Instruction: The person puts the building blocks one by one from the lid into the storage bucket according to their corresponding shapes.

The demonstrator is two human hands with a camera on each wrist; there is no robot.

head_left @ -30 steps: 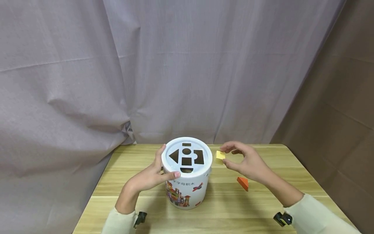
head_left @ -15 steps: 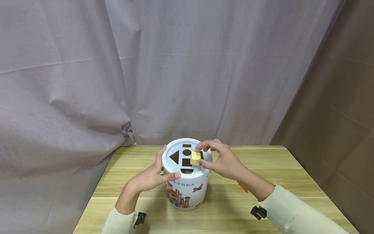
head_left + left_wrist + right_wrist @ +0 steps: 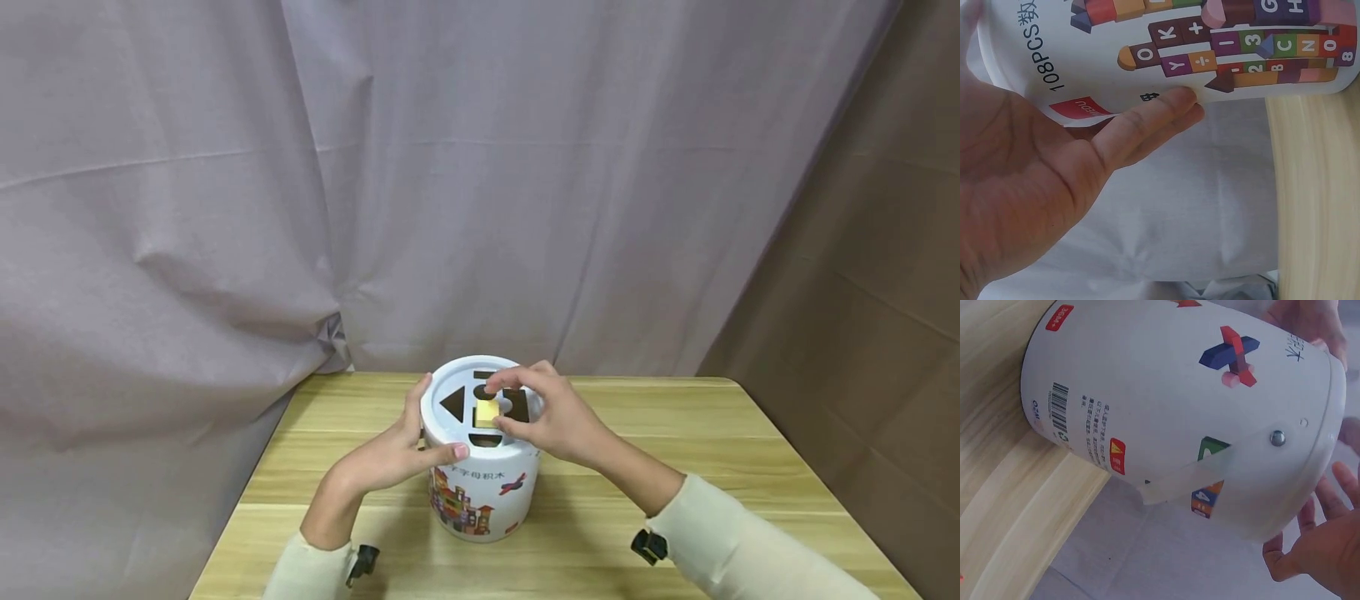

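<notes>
Pale wooden bench (image 3: 675, 450) against grey-lilac curtain (image 3: 300, 208), brown drape (image 3: 885, 250) at right; white bucket (image 3: 480, 492) standing mid-bench, gripped at the side by left hand (image 3: 390, 458); yellow block (image 3: 486, 412) pinched in right hand (image 3: 551, 417) over the lid's square hole

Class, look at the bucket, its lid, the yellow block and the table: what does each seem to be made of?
Bucket: glossy printed card or plastic; smooth sheen.
Lid: white moulded plastic, probably; clean cut-out shapes.
Yellow block, pinched by the right hand: likely painted wood, matt.
Table: pale wood or laminate; visible grain.
</notes>
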